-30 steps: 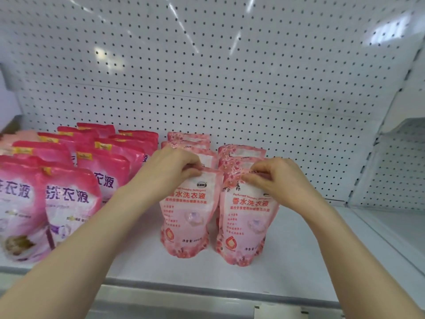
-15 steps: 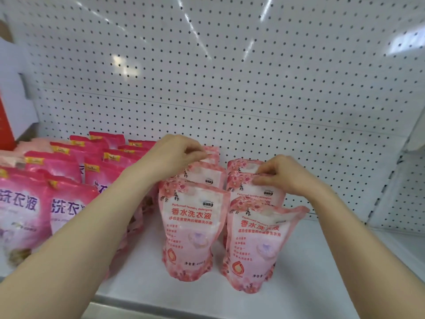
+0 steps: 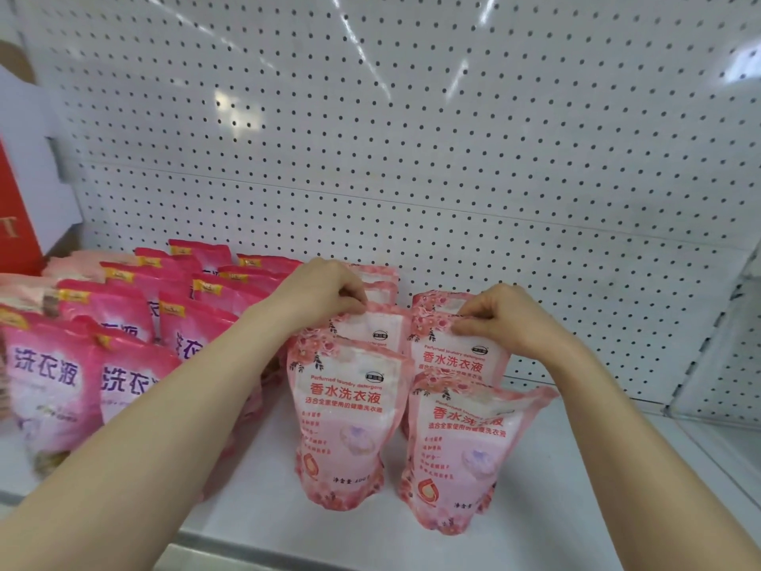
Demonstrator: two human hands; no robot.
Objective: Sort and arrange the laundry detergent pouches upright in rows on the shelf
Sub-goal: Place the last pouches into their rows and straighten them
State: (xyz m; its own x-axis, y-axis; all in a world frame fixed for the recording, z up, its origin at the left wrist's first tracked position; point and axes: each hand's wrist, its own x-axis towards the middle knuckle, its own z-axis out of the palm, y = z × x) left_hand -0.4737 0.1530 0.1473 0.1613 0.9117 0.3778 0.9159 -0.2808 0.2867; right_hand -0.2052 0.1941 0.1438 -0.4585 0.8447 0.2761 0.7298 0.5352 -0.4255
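Currently left hand [image 3: 325, 294] pinching top of second-row pouch [image 3: 372, 329], fingers [image 3: 356, 298] curled; right hand [image 3: 508, 319] pinching neighbouring pouch [image 3: 449, 358] likewise. Front pouches [image 3: 341, 426] standing just before fingers on shelf [image 3: 267, 517]. Step: straightening rows. Next, probably: seating both upright, releasing.

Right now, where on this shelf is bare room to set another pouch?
Bare white shelf lies right of the pale pink floral pouches, and in a strip before them. Left is crowded with glossy magenta pouches; the left hand and right hand pinch pale pouch tops.
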